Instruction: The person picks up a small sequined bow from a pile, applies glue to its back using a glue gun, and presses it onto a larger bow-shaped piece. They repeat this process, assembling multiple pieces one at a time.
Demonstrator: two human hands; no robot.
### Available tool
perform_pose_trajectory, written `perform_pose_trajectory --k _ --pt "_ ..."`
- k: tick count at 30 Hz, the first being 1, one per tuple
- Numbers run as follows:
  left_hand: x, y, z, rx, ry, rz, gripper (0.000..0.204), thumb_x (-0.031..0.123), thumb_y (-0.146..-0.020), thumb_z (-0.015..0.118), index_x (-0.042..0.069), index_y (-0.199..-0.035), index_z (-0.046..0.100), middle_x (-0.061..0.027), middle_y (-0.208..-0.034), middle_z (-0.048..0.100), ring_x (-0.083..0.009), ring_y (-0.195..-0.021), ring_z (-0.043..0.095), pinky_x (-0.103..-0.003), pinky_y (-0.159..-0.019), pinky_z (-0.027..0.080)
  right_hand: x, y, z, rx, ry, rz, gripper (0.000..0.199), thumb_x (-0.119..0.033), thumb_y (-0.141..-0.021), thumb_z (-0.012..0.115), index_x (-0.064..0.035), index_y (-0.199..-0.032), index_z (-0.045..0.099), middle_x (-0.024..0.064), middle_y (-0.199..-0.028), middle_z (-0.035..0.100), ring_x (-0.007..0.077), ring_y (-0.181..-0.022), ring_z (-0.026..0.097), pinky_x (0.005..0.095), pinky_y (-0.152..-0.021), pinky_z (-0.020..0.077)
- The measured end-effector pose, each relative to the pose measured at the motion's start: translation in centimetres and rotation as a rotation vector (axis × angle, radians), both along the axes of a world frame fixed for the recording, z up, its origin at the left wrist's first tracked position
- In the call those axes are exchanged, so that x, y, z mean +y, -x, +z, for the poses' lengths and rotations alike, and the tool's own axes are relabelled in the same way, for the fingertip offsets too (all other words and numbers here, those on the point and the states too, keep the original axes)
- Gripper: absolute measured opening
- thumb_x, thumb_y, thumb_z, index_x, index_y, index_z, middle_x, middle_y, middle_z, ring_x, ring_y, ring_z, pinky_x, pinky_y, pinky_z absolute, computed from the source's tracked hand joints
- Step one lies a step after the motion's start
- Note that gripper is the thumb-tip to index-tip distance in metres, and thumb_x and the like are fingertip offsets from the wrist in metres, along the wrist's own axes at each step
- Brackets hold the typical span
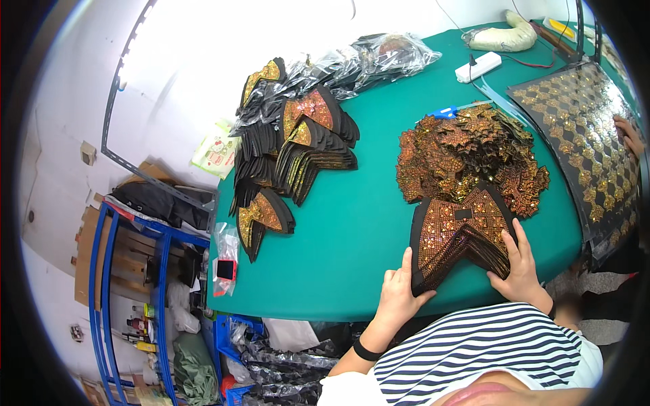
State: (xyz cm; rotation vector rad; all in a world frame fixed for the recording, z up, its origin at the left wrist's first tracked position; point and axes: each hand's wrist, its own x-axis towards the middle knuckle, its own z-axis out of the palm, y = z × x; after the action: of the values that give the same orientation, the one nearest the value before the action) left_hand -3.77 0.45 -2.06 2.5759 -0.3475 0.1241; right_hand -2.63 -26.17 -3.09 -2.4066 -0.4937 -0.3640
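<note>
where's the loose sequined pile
In the head view, the sequined pile is right of centre on the green table, beyond the stack between left and right hands.

Between the fingers of the left hand [398, 292] and right hand [521, 271], the topmost sequined piece [440, 233] conceals most of the stack [493, 257]. Beyond the fingertips, the stack hides the near edge of the loose pile [467, 149]. Well right of the fingers, the view's rim cuts off a co-worker's hand [630, 137].
</note>
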Motion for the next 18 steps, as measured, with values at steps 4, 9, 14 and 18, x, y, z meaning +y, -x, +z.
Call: perform_pose_trajectory --k 4,9,14,18 --pt "-0.2 -0.1 0.2 0.006 -0.008 -0.003 0.105 0.025 -0.052 0.081 -0.007 -0.131 0.019 -0.0162 -0.091 0.054 -0.0308 -0.080 0.047 -0.037 -0.076 0.042 -0.1 0.0 0.2 -0.011 0.005 -0.008 0.086 -0.012 -0.058 0.071 -0.0087 -0.131 0.026 0.0246 -0.135 0.018 0.0411 -0.117 0.032 0.0463 -0.093 0.0332" --pt "-0.3 0.1 0.4 0.058 -0.018 0.016 0.106 0.026 -0.053 0.081 -0.007 -0.131 0.019 -0.0175 -0.094 0.054 -0.0316 -0.084 0.048 -0.037 -0.078 0.041 -0.2 0.1 0.1 -0.021 -0.004 -0.001 0.086 -0.012 -0.057 0.071 -0.0087 -0.130 0.027 0.0246 -0.135 0.018 0.0415 -0.116 0.033 0.0464 -0.092 0.0341" --pt "0.3 1.8 -0.1 -0.132 0.144 0.065 0.093 0.021 -0.056 0.080 -0.005 -0.127 0.027 -0.0163 -0.092 0.056 -0.0282 -0.091 0.050 -0.035 -0.074 0.044 -0.3 0.1 -0.2 -0.004 0.012 0.001 0.086 -0.013 -0.057 0.072 -0.0089 -0.130 0.026 0.0251 -0.134 0.018 0.0420 -0.116 0.033 0.0467 -0.092 0.0340" --pt "2.9 8.6 -0.8 0.103 0.457 0.015 0.014 0.006 -0.072 0.066 -0.001 -0.079 0.057 -0.0104 -0.073 0.058 -0.0194 -0.061 0.055 -0.026 -0.058 0.045 -0.1 -0.1 -0.1 -0.023 0.007 0.005 0.087 -0.014 -0.057 0.072 -0.0092 -0.131 0.026 0.0255 -0.134 0.019 0.0421 -0.116 0.033 0.0469 -0.092 0.0339"
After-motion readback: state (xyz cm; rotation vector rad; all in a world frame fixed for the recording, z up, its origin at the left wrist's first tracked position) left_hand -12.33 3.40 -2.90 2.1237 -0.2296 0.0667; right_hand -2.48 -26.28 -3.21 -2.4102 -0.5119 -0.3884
